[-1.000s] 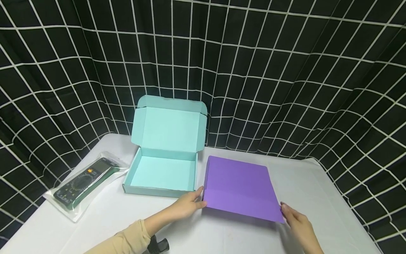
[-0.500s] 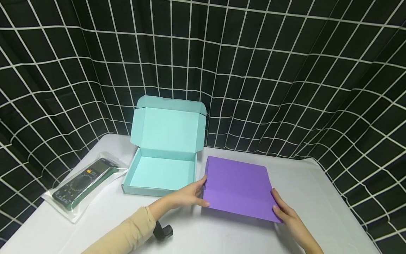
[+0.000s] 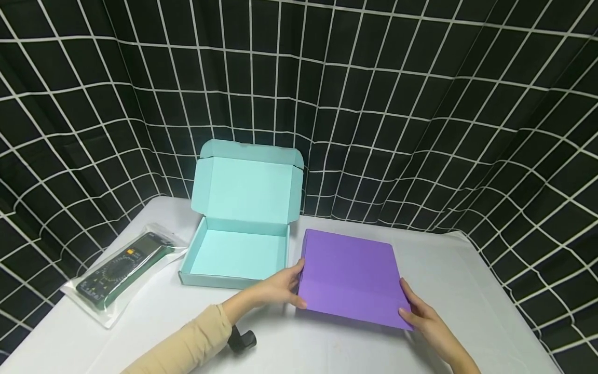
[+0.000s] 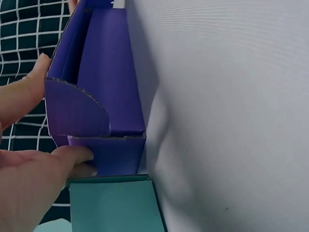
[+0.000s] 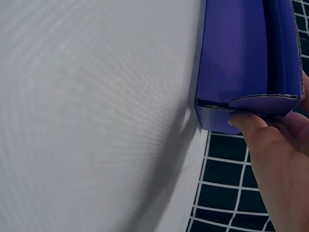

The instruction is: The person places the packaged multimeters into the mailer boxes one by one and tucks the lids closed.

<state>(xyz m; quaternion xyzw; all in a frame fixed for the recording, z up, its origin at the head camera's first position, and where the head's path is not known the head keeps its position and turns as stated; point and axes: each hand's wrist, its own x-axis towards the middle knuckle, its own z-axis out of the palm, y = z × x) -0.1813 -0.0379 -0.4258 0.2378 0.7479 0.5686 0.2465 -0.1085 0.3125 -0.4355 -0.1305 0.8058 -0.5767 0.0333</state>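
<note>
A purple cardboard mailer box [image 3: 350,272] lies on the white table, its lid down over the top but raised at the front edge. At its left front corner, my left hand [image 3: 277,288] holds the side, with fingertips against the side wall in the left wrist view. My right hand [image 3: 427,322] grips the opposite front corner. In the right wrist view, the right thumb [image 5: 246,123] presses at the side near the lid flap, while the other fingers are partly hidden behind the box. A curved side flap [image 4: 77,106] of the lid stands partly outside the box in the left wrist view.
A teal mailer box [image 3: 233,280] stands with its lid up, close to the left of the purple box. Farther left lies a multimeter [image 3: 121,270] in a clear plastic bag. A dark grid curtain [image 3: 374,104] surrounds the table [image 3: 336,348] behind and on both sides.
My right hand has moved up along the right side of the purple box, and its fingers now lie along it. The left fingers have slid farther up the left side.
</note>
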